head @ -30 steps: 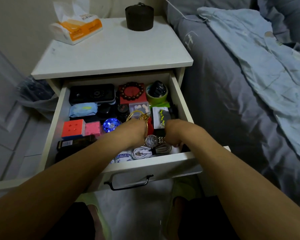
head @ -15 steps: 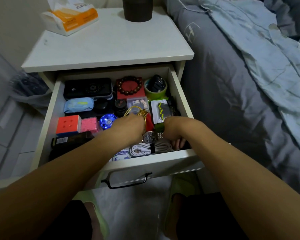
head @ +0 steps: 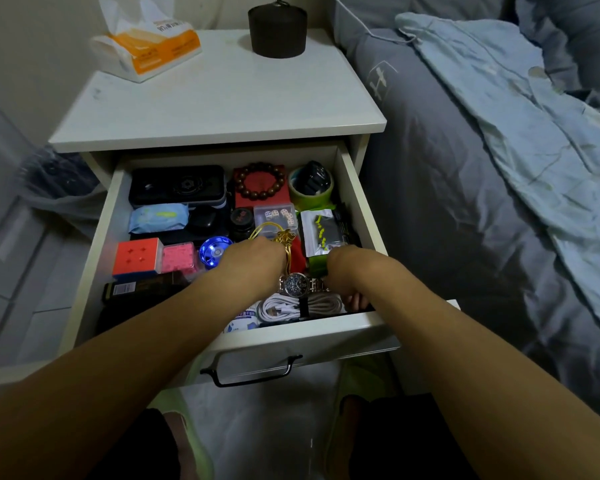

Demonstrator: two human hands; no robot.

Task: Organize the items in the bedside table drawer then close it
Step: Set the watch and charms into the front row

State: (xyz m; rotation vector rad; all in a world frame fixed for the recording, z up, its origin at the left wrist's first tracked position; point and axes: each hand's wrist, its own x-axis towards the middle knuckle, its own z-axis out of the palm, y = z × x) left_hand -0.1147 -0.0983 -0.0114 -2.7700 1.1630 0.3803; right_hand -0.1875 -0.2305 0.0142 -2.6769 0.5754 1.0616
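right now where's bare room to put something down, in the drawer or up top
Bare: the nightstand top, in front of the tissue pack and dark round box. The drawer is crowded wall to wall, both hands over the wristwatch.

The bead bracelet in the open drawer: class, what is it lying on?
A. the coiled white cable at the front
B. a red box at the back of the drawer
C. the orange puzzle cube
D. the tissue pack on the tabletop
B: the ring of brown beads, the bead bracelet, lies flat on a red box at the back of the drawer.
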